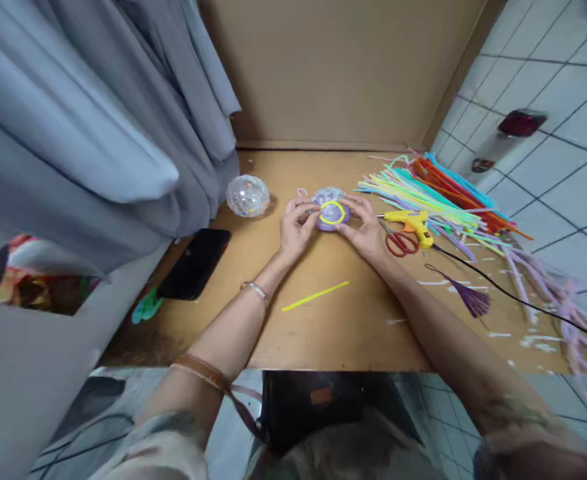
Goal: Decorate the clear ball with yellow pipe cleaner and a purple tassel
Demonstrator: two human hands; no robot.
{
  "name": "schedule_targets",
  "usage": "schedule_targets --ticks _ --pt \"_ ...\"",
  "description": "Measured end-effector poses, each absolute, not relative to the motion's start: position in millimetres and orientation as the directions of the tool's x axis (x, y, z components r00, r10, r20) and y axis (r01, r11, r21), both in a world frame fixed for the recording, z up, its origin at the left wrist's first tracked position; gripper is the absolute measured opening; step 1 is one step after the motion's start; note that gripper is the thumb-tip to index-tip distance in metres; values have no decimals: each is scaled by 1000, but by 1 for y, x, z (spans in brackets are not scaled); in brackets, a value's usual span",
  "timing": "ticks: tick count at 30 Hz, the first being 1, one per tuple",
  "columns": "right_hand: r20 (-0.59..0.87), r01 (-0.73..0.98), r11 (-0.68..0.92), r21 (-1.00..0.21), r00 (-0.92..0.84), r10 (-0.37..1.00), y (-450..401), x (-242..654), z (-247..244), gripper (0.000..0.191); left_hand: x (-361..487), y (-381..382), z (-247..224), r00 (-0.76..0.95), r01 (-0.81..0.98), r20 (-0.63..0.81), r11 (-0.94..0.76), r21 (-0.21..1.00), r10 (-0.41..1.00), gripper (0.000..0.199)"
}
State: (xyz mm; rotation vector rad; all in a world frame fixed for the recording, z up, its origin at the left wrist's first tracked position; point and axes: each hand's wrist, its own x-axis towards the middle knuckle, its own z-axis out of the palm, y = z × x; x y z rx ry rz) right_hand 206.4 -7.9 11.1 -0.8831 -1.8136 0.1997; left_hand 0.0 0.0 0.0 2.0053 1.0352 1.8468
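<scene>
A small purple ball [331, 195] sits between my two hands near the middle of the table. A yellow ring [342, 215], which looks like bent pipe cleaner, lies against the side facing me. My left hand [296, 230] grips the left edge with thumb and fingers. From the other side, my right hand [365, 230] pinches the right edge and the ring's border. A pinkish loop [302, 193] shows just behind my left fingers. Closer to me, a straight yellow pipe cleaner [315, 296] lies on the wood.
A clear ball [248, 196] and a black phone [194, 264] are on the left. At right are a yellow glue gun [409, 225] with a cord, red-handled scissors [401, 244], a purple tassel [468, 296] and a pile of coloured pipe cleaners [423, 190]. A grey curtain [123, 120] hangs left.
</scene>
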Motion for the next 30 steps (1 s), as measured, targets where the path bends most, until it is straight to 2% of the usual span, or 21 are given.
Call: schedule_targets --ticks 9,14,20,26,30 --pt "755 574 704 -418 -211 620 -14 205 13 60 3 -8 2 23 354 750 -707 612 661 40" --pt "747 644 691 -327 -271 607 -17 210 15 57 0 -12 3 137 462 764 -723 514 630 54" --pt "735 730 650 -214 -318 599 -21 212 18 53 -1 -9 2 193 536 792 -738 410 579 57" --pt "734 752 636 -173 -332 592 -23 212 20 54 1 -10 3 236 607 817 -736 299 526 46" --pt "722 747 643 -167 -352 596 -25 212 21 49 0 -11 3 239 635 810 -718 287 535 39"
